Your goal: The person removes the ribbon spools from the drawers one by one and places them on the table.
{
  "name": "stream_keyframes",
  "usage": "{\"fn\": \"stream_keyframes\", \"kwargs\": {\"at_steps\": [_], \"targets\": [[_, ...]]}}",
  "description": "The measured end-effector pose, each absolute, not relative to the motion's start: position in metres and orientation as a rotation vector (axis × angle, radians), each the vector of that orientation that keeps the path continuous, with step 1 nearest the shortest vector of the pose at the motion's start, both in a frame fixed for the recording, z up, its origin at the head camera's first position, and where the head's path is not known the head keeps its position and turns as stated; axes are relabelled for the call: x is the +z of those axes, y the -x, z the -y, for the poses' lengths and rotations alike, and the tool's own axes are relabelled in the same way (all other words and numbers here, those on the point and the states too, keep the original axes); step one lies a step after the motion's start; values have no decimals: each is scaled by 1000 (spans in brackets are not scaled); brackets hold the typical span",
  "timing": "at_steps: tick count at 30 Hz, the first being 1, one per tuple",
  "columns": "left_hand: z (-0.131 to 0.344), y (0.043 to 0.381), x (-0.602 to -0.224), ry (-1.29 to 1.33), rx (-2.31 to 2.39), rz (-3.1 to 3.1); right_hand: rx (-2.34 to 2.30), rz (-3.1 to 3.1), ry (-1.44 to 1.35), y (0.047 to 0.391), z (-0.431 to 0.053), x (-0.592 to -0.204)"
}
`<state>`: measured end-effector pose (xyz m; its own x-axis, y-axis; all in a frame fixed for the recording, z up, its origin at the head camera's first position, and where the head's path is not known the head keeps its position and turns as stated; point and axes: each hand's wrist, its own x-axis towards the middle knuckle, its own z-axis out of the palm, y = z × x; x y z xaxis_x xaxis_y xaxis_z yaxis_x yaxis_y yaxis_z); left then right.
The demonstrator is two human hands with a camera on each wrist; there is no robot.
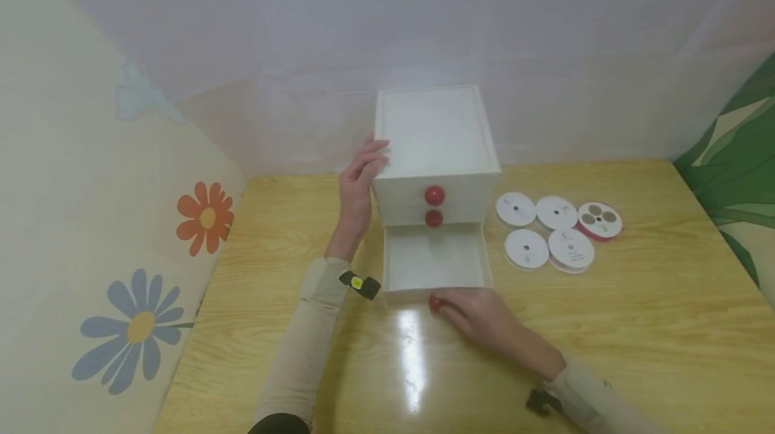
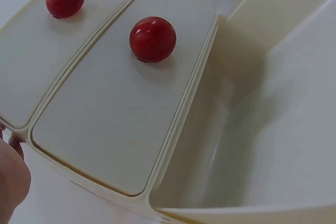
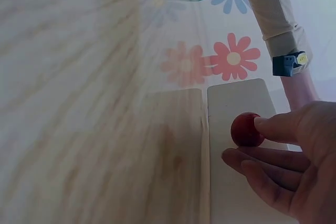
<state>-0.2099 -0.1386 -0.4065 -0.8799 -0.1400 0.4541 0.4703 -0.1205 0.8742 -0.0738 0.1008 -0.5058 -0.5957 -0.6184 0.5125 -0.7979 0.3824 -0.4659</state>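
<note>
A white drawer unit [image 1: 432, 131] stands on the table with its bottom drawer [image 1: 437, 259] pulled out; the inside of that drawer is bare. My right hand [image 1: 478, 313] is at the drawer's front, thumb and fingers around its red knob [image 3: 247, 129]. On the unit's left side rests my left hand [image 1: 358, 175], its fingertips reaching over the top edge. In the left wrist view only a bit of the left hand [image 2: 11, 174] shows. Two more red knobs, the upper [image 1: 434, 195] and the lower [image 1: 433, 219], sit on the closed drawers above.
Several white ribbon spools [image 1: 527, 249] lie flat on the wooden table [image 1: 630, 326], right of the drawer unit. One spool [image 1: 599, 220] has a pinkish-red edge and round holes. A pale wall with painted flowers [image 1: 140, 326] borders the table's left side.
</note>
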Motion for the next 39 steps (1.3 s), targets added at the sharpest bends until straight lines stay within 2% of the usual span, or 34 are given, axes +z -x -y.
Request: {"fn": "stream_keyframes", "kwargs": {"at_steps": [39], "targets": [[138, 211, -408, 329, -2057, 1781, 1101, 2662, -993, 144, -92, -501]]}}
